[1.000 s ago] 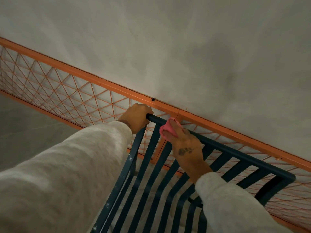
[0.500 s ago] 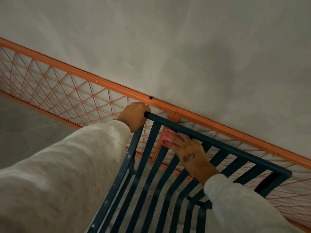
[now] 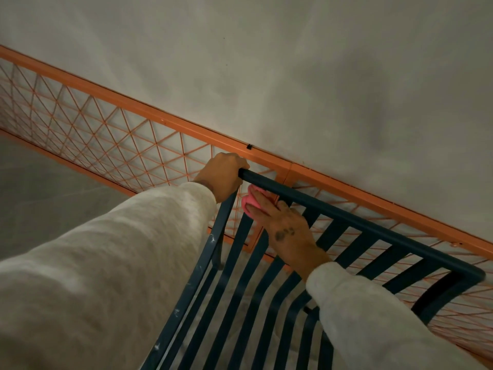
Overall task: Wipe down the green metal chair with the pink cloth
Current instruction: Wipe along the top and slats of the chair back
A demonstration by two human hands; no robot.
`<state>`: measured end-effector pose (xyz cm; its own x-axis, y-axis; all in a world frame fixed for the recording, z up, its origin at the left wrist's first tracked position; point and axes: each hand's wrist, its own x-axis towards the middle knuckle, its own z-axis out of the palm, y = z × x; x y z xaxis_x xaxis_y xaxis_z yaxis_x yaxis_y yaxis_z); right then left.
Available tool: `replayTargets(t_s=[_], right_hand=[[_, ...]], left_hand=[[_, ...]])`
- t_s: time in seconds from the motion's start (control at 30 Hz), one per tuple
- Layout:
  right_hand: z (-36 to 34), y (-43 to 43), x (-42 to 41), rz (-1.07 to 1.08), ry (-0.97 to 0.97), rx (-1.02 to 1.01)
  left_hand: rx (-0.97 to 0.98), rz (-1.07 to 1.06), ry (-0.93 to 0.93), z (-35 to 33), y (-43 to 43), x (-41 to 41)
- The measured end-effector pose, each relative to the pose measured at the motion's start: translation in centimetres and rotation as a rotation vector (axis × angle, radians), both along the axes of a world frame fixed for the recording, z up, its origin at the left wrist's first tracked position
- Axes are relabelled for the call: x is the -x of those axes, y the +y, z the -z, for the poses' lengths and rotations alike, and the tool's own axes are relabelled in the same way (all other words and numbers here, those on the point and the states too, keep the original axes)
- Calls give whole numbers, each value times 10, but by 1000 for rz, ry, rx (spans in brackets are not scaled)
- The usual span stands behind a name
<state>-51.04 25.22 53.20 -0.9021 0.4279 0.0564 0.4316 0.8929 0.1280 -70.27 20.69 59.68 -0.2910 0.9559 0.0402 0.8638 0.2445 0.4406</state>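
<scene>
The dark green metal chair fills the lower middle, its slatted back rising to a round top rail that runs from centre to the right edge. My left hand grips the left corner of that rail. My right hand presses the pink cloth flat against the upper ends of the left slats, just under the rail. Only a small fold of the cloth shows past my fingertips. Both arms wear pale grey sleeves.
An orange metal lattice panel with an orange top bar stands right behind the chair against a pale plaster wall. Grey floor shows at the left.
My right hand with the cloth has dropped from the top rail onto the slats and slid left toward my left hand. The left hand keeps its grip on the rail corner.
</scene>
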Motion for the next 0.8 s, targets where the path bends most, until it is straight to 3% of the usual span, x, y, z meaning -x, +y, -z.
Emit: replayTargets(t_s=[0.1, 0.2, 0.27, 0.37, 0.47, 0.53, 0.67, 0.8], right_hand=[[30, -10, -3, -107, -236, -35], [45, -17, -15, -57, -336, 199], [27, -19, -11, -62, -288, 289], [-20, -14, -4, 3, 42, 649], [-73, -6, -3, 119, 419, 678], [-103, -3, -4, 263, 547, 686], [-102, 0, -2, 569, 492, 701], [-74, -12, 18, 623, 379, 610]], left_hand=[[1, -1, 5, 0, 0, -1], [-8, 8, -9, 0, 1, 1], [-7, 17, -13, 0, -1, 3], [15, 25, -18, 1, -1, 3], [12, 16, -119, 3, -3, 5], [-13, -83, -306, 5, -10, 11], [-9, -239, -627, 15, -31, 16], [-62, -214, -731, 18, -44, 7]])
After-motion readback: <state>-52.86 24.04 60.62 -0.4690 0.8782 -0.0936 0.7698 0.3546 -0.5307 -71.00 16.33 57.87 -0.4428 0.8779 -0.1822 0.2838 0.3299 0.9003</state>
